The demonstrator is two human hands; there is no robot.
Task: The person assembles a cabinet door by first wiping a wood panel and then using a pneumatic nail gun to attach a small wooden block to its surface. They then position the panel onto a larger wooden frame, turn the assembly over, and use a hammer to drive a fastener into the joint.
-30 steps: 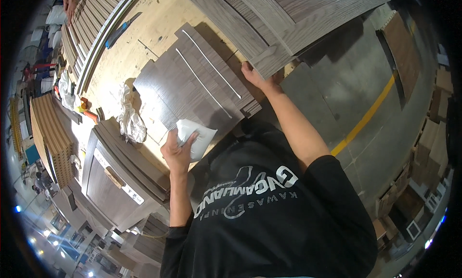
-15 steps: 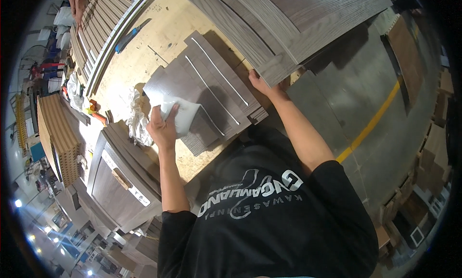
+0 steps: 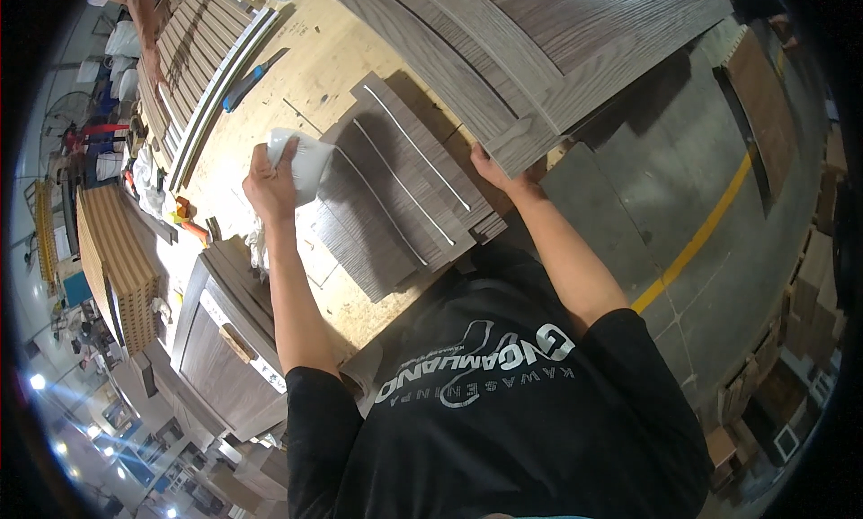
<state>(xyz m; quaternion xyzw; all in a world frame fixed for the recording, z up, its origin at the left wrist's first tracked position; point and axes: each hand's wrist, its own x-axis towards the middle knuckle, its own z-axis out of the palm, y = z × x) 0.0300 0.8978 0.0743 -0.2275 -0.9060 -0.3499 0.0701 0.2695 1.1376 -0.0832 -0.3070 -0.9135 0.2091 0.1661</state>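
Note:
My left hand grips a white cloth pressed at the far left edge of a stack of dark wood-grain panels with thin pale strips, lying on a plywood workbench. My right hand rests on the right edge of the stack, fingers against the panels, just below the corner of a large grey-brown wood-grain door panel.
Slatted boards lie at the bench's far left, another person's arm above them. A blue-handled tool lies on the bench. A ribbed panel stack and a cabinet piece stand left. Concrete floor with a yellow line runs right.
My left hand with the cloth has moved across the panels away from me, toward the stack's far left edge. My right hand has stayed on the stack's right edge.

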